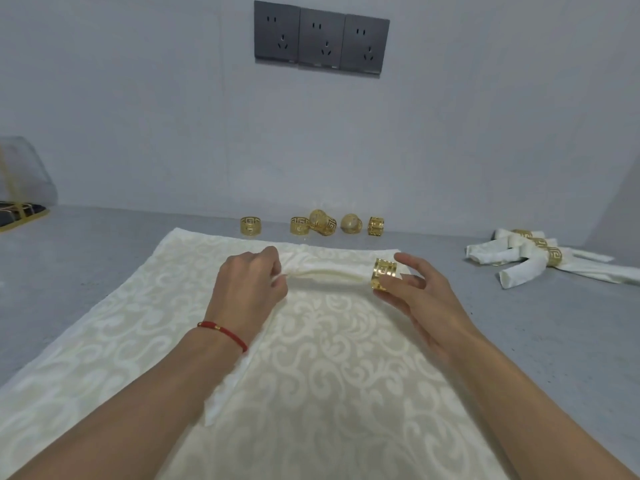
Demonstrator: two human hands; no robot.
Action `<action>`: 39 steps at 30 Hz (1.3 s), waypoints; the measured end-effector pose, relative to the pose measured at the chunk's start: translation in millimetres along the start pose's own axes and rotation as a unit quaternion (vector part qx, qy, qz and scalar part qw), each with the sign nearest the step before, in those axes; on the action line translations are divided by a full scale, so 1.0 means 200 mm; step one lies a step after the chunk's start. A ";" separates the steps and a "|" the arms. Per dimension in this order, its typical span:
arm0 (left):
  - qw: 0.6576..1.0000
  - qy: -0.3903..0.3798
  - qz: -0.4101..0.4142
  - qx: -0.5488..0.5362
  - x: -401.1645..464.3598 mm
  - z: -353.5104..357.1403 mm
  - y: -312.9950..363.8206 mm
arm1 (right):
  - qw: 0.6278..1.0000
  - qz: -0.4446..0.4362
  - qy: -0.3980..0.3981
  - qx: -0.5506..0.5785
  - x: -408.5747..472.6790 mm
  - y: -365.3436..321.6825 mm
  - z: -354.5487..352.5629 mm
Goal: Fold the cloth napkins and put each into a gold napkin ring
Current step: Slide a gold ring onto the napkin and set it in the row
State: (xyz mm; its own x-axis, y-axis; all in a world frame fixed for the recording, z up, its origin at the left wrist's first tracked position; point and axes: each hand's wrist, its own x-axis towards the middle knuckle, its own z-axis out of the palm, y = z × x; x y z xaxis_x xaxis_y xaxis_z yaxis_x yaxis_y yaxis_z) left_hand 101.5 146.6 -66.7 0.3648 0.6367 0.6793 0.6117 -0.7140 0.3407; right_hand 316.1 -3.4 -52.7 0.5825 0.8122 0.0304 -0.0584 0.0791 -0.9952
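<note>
A rolled cream napkin [329,277] lies crosswise on top of a flat stack of cream patterned napkins [311,358]. My left hand [247,284] grips the roll's left end with curled fingers. My right hand [420,294] pinches a gold napkin ring [382,274] between thumb and fingers at the roll's right end, and the cloth's tip sits in the ring. Several spare gold rings [313,226] stand in a row by the wall. Finished napkins in gold rings [533,256] lie in a pile at the right.
The grey tabletop [519,334] runs back to a white wall with three dark sockets [320,38]. A clear bag and a gold-edged dark tray [20,211] sit at the far left.
</note>
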 end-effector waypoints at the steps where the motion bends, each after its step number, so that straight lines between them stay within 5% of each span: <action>1: 1.000 -0.006 0.007 -0.011 0.00 0.00 0.00 | 1.000 -0.001 -0.013 -0.008 -0.01 0.00 0.00; 7: 0.998 -0.025 0.046 -0.044 -0.02 0.01 -0.01 | 0.970 -0.087 -0.091 -0.206 -0.05 0.00 0.00; 11: 0.993 -0.052 0.093 -0.052 -0.03 -0.01 0.00 | 0.882 -0.191 -0.053 -0.428 -0.06 0.00 0.02; 14: 0.988 -0.064 0.128 -0.055 -0.04 -0.01 0.04 | 0.858 -0.202 -0.058 -0.468 -0.08 0.00 0.06; 28: 0.970 -0.062 0.203 -0.119 -0.06 -0.02 0.09 | 0.912 -0.207 -0.034 -0.352 -0.07 0.03 0.06; 33: 0.971 -0.018 0.205 -0.125 -0.06 -0.03 0.10 | 0.930 -0.140 0.016 -0.339 -0.08 0.00 0.10; 36: 0.971 -0.008 0.203 -0.128 -0.06 -0.04 0.11 | 0.937 -0.129 -0.018 -0.325 -0.09 -0.01 0.10; 39: 0.971 0.007 0.204 -0.124 -0.06 -0.04 0.11 | 0.973 -0.093 -0.075 -0.197 -0.10 -0.04 0.08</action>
State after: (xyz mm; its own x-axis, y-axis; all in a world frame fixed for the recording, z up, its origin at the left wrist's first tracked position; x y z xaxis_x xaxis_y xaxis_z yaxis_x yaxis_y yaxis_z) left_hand 104.1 120.8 -62.6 0.5310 0.2844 0.7982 0.2306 -0.9550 0.1868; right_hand 291.8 -10.7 -43.7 0.4269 0.8825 0.1971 0.3698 0.0285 -0.9287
